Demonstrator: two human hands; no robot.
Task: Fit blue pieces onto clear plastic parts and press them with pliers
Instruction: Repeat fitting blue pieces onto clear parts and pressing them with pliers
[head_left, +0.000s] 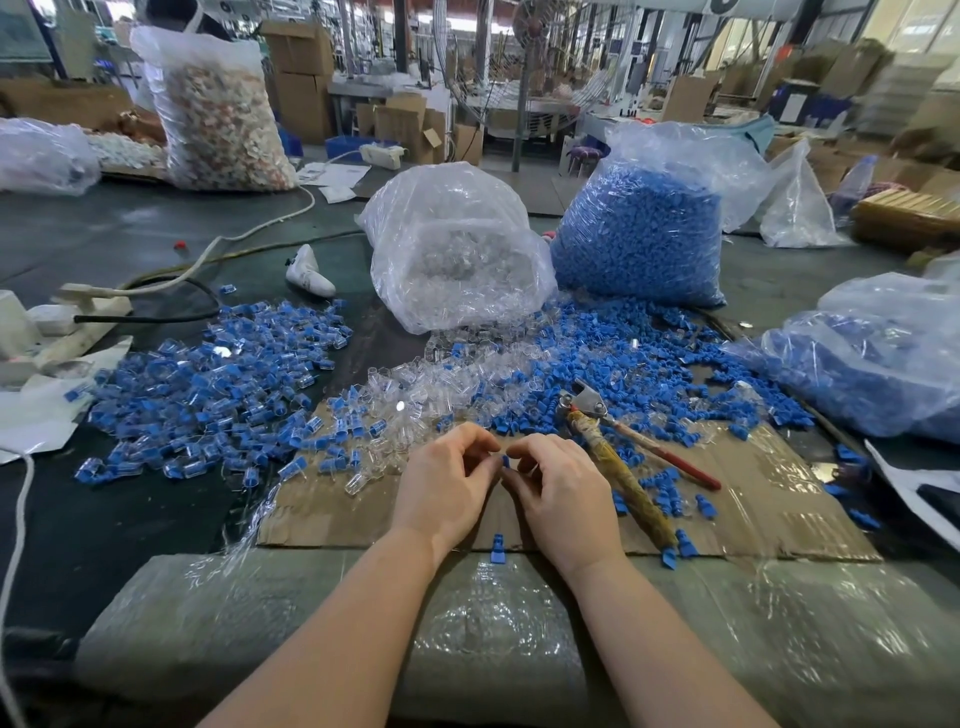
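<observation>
A small blue piece (505, 460) sat at centre frame, pinched between the fingertips of the left hand (445, 480) and the right hand (563, 491), both with fingers curled over a cardboard sheet (769, 499). Whether a clear part was also held could not be determined. The pliers (613, 441) lay just right of the right hand. Behind were loose clear parts (415, 389), a heap of assembled pieces (208, 384) at left, and bags of clear parts (457, 249) and blue pieces (639, 234).

You are working with your left hand (441, 480) and right hand (563, 491) bare, wearing no gloves, rings or watch, and both forearms are showing uncovered, no sleeves reaching them.
</observation>
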